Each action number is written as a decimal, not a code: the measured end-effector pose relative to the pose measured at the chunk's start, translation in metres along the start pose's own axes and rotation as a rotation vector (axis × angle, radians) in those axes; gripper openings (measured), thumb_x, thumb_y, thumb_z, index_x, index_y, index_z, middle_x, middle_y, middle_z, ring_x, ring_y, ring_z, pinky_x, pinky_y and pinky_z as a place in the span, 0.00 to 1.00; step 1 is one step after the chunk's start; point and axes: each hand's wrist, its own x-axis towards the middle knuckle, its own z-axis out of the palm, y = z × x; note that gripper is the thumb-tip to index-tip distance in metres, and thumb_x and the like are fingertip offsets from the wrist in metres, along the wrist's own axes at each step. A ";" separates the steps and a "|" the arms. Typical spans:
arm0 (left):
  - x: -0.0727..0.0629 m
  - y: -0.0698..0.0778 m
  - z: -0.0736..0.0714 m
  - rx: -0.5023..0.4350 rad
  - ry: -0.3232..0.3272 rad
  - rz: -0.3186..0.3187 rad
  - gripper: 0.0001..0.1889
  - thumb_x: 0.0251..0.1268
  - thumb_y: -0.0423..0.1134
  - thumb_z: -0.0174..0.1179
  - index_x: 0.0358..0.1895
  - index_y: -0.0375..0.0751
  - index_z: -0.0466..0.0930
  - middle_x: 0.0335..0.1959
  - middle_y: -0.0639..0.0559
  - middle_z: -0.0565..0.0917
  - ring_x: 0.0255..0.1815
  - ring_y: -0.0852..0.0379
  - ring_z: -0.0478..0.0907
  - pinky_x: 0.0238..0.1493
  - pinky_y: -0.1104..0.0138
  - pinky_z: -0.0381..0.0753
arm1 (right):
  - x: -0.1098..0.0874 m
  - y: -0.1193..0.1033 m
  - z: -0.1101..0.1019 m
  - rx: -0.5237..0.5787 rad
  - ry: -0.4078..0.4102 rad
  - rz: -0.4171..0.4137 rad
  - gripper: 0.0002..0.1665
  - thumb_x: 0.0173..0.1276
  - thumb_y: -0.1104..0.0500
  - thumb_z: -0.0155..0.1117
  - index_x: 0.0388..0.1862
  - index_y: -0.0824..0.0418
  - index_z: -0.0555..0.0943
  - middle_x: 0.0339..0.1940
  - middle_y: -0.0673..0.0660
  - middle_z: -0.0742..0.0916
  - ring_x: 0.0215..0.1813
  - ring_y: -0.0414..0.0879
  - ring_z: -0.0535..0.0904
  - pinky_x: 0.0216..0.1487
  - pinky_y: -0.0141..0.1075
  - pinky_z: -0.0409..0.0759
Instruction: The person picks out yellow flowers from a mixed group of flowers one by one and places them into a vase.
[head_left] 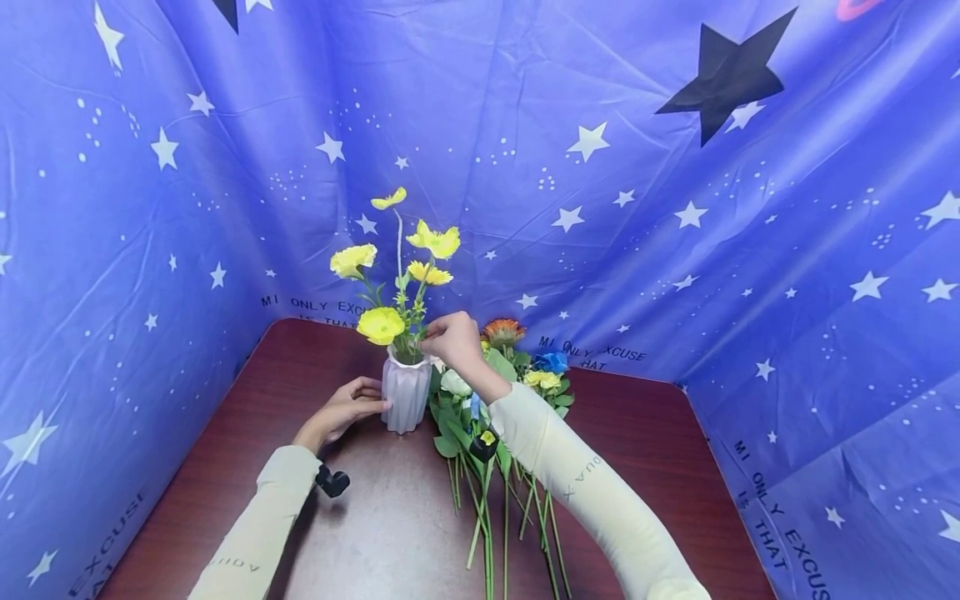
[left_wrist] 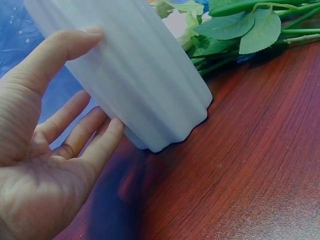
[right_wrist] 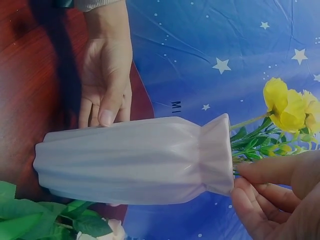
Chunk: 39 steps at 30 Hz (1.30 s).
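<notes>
A pale, fluted vase (head_left: 406, 396) stands upright on the table with several yellow flowers (head_left: 381, 325) in its mouth. My left hand (head_left: 347, 409) is at the vase's left side. In the left wrist view, its thumb rests on the vase wall (left_wrist: 135, 75), and the loosely extended fingers (left_wrist: 102, 145) touch the side lower down. At the rim, my right hand (head_left: 455, 343) pinches a green flower stem between thumb and forefinger. The right wrist view shows these fingertips close beside the vase's flared mouth (right_wrist: 218, 155), with yellow blooms (right_wrist: 285, 107) beyond them.
Right of the vase lies a pile of flowers with long green stems (head_left: 487, 525), including an orange bloom (head_left: 503, 332), a blue one (head_left: 551, 362) and white ones (head_left: 454, 382). The dark red table (head_left: 637, 450) meets a blue star-printed cloth (head_left: 480, 125) behind.
</notes>
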 end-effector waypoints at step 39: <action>-0.003 0.009 0.005 0.020 0.014 0.048 0.34 0.66 0.33 0.67 0.70 0.26 0.62 0.67 0.28 0.71 0.64 0.46 0.75 0.59 0.65 0.82 | -0.013 0.014 -0.057 0.220 -0.170 0.147 0.17 0.61 0.64 0.77 0.49 0.67 0.88 0.50 0.64 0.90 0.46 0.56 0.89 0.48 0.40 0.88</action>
